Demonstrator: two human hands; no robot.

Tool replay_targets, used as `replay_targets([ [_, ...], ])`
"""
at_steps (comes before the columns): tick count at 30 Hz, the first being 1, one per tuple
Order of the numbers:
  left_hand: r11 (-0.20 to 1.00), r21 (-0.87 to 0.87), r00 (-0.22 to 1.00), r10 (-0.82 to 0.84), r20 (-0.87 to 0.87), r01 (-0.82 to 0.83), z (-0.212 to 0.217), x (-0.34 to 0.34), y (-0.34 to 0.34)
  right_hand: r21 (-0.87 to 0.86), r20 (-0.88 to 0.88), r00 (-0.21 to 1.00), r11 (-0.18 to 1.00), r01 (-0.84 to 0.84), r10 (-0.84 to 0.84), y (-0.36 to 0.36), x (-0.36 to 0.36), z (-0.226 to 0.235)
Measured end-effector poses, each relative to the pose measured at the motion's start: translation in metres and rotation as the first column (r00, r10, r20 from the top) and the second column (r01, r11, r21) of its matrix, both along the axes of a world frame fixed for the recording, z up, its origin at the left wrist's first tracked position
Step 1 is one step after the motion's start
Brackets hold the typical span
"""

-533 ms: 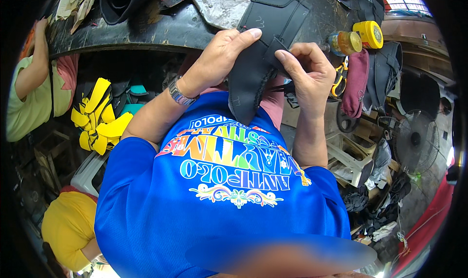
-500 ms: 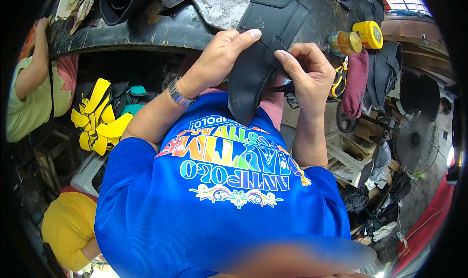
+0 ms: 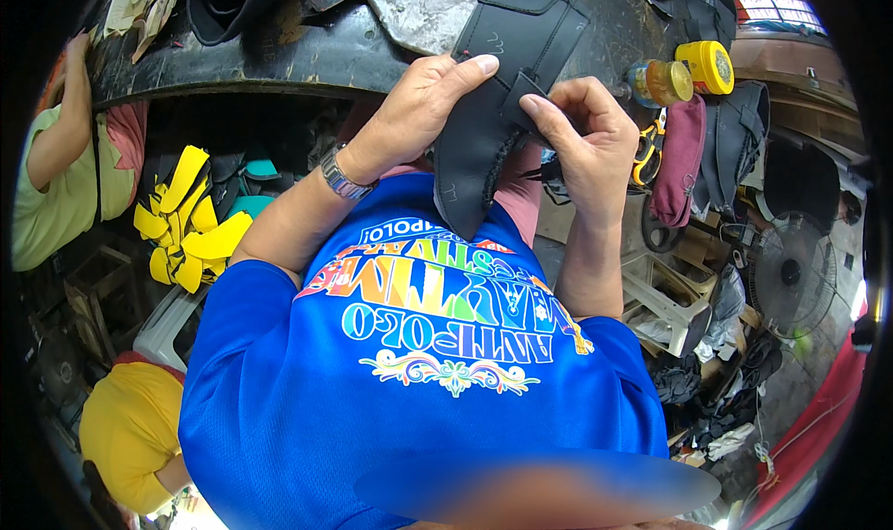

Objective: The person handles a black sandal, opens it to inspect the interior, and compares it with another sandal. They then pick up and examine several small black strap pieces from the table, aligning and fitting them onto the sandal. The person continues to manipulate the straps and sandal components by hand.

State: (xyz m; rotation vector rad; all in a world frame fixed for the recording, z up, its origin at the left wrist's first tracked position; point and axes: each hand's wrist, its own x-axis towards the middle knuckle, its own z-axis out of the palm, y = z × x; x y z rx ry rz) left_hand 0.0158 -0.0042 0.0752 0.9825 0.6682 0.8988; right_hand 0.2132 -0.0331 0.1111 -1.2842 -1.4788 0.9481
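A black boot upper (image 3: pixel 512 42), stitched and marked with light pen lines, lies partly over the table edge, its narrower end hanging toward my blue shirt. My left hand (image 3: pixel 419 107), wearing a metal-banded watch (image 3: pixel 343 174), is closed on the upper's left edge, thumb on top and the other fingers hidden beneath. Between thumb and curled fingers, my right hand (image 3: pixel 593 139) pinches the end of a short black strap (image 3: pixel 524 95) that crosses the upper's right side. A fuzzy dark edge (image 3: pixel 502 153) shows below the strap.
The dark worktable (image 3: pixel 270 70) carries a yellow tub (image 3: pixel 705 68) and an amber jar (image 3: pixel 661 83) on the right. Yellow-handled scissors (image 3: pixel 648 153) and a maroon roll (image 3: pixel 679 158) are beside my right hand. Yellow cut pieces (image 3: pixel 191 223) are heaped at left. Two people are nearby at left.
Both hands keep their grip on the boot upper and strap. My right hand and the strap end have shifted very slightly; little else differs.
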Motion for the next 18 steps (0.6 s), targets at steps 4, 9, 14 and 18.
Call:
replay_targets([
  [4, 1.000, 0.007, 1.000, 0.028, 0.006, -0.028, -0.0016, 0.0014, -0.0010, -0.003, -0.022, 1.000, 1.000, 0.009, -0.009, -0.0032, -0.0034, -0.0022],
  [9, 1.000, 0.003, 1.000, 0.027, -0.010, -0.027, -0.0044, 0.0023, -0.0007, -0.043, -0.020, 1.000, 0.999, 0.003, -0.004, -0.0027, -0.0023, -0.0017],
  [14, 1.000, 0.007, 1.000, 0.018, -0.018, -0.018, -0.0049, 0.0023, -0.0003, -0.079, 0.008, 1.000, 0.997, -0.015, 0.016, -0.0009, -0.0001, 0.0002],
  [18, 0.998, -0.009, 0.998, 0.060, -0.013, -0.060, -0.0060, 0.0039, -0.0025, -0.080, 0.050, 0.998, 0.996, -0.034, 0.038, -0.0004, -0.0014, 0.0018],
])
